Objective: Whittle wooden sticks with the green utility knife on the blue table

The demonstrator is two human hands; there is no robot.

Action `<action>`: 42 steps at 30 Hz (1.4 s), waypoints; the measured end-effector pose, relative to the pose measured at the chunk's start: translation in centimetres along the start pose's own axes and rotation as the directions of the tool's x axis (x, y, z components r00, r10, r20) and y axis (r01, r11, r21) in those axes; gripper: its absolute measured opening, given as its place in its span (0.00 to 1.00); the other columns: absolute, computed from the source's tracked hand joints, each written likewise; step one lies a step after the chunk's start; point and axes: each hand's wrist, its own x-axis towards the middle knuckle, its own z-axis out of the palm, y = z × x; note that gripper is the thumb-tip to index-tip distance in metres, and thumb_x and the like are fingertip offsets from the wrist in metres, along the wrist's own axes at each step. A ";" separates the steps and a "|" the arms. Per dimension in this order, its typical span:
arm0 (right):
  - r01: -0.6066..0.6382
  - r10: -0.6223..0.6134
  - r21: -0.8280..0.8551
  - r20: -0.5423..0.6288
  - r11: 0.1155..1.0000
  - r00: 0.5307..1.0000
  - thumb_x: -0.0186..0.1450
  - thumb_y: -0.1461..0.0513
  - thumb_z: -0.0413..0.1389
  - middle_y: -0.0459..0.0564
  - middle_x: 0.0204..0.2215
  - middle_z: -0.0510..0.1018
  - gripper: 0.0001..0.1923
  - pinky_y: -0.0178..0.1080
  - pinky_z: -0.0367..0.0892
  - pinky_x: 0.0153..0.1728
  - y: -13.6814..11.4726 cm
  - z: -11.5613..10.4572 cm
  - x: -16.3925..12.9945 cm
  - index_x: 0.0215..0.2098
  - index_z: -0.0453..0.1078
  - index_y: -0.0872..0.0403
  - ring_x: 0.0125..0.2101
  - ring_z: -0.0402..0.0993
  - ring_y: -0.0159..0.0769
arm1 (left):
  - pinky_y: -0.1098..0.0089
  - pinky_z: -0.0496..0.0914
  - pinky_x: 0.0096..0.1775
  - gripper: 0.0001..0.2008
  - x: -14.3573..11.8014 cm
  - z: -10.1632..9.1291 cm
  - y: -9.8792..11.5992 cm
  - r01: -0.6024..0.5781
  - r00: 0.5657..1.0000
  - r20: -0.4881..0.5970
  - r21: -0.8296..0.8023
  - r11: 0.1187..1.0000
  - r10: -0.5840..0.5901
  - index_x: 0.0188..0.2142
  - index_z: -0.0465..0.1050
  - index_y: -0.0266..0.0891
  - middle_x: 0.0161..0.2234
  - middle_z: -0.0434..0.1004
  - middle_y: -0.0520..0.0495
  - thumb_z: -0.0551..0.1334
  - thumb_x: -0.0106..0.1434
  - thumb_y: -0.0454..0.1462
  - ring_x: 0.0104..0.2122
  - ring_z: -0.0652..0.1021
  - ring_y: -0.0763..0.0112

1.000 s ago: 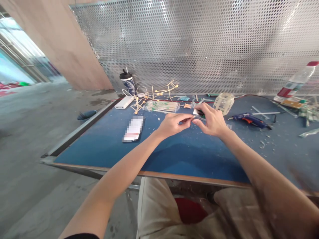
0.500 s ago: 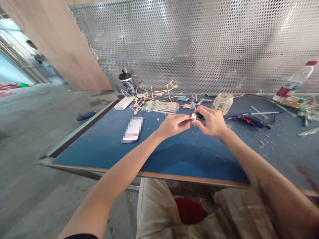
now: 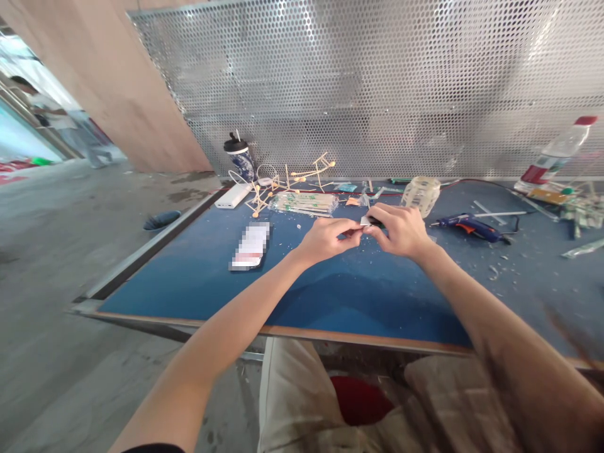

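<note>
Mid-worktop, toward the far edge: left hand and right hand brought together, fingertips pinched shut on a small white-and-dark piece held just above the blue surface. Seemingly a fine fitting step, calling next for steady fingers and a careful, small turn or press.

My arms are bare down to my hands, with a dark sleeve edge up top. I wear light tan shorts.

Blue glue gun right of centre; phone left of centre; plastic bottle upper right.
</note>
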 end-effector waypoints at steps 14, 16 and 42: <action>-0.046 0.070 0.226 -0.096 0.973 0.993 0.75 0.47 0.40 0.51 0.35 0.79 0.23 0.40 0.61 0.31 0.4 -0.3 0.0 0.46 0.69 0.52 0.32 0.74 0.38 | 0.76 0.79 0.35 0.05 0.5 -0.5 0.8 0.119 0.993 0.021 -0.196 0.973 -0.117 0.42 0.77 0.41 0.34 0.85 0.52 0.61 0.69 0.35 0.30 0.83 0.78; -0.020 0.048 0.246 -0.110 0.969 0.993 0.77 0.51 0.39 0.51 0.38 0.79 0.20 0.39 0.63 0.32 0.4 -0.2 0.1 0.50 0.69 0.52 0.34 0.74 0.38 | 0.76 0.79 0.36 0.05 0.6 -0.5 0.9 0.103 0.995 0.022 -0.175 0.979 -0.101 0.42 0.77 0.41 0.34 0.85 0.52 0.61 0.69 0.35 0.30 0.83 0.78; 0.142 -0.148 -0.049 -0.171 0.989 0.974 0.73 0.48 0.51 0.50 0.34 0.80 0.18 0.38 0.59 0.28 0.8 0.7 0.1 0.41 0.70 0.53 0.29 0.72 0.33 | 0.76 0.69 0.30 0.08 0.7 -0.8 0.6 0.142 0.973 0.198 -0.115 0.983 -0.117 0.40 0.77 0.40 0.31 0.83 0.53 0.59 0.73 0.37 0.27 0.78 0.79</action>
